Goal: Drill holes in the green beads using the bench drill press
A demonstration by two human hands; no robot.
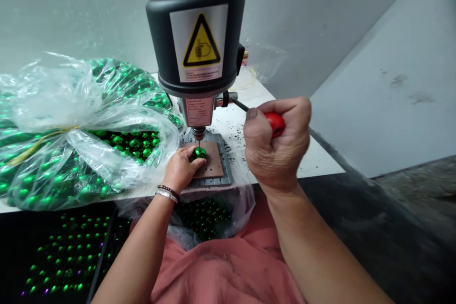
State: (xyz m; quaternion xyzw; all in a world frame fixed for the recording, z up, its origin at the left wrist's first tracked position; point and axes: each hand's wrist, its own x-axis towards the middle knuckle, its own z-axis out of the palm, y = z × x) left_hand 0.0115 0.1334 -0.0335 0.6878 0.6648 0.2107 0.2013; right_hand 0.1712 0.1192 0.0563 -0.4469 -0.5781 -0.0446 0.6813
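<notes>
The front edge of the white table (pixel 313 164) runs beneath the left wrist, so the left hand (pixel 181 168) sits just inside it. A clear plastic bag of green balls (pixel 46 102) crowds that hand's left side, and the drill press (pixel 156 33) rises above and beyond its fingers. To its right, past the grey base plate (pixel 227 166), the tabletop extends with dark chips scattered over it. The right hand (pixel 280 147) is raised in open air, with room on its right side before the pale wall (pixel 392 71).

The green ball (pixel 200 153) lies at the left hand's fingertips, pinched between thumb and fingers, on the brown board (pixel 213 159) just under the drill bit (pixel 199 144). Whether the bit's tip has entered it cannot be told. The right hand is curled firmly around the red knob (pixel 276 124) of the lever (pixel 241 105).

The ball is round, with no long axis visible; the bit above it points straight down. The lever's rod slants from the press, up and left of the right hand, down into its grip.
</notes>
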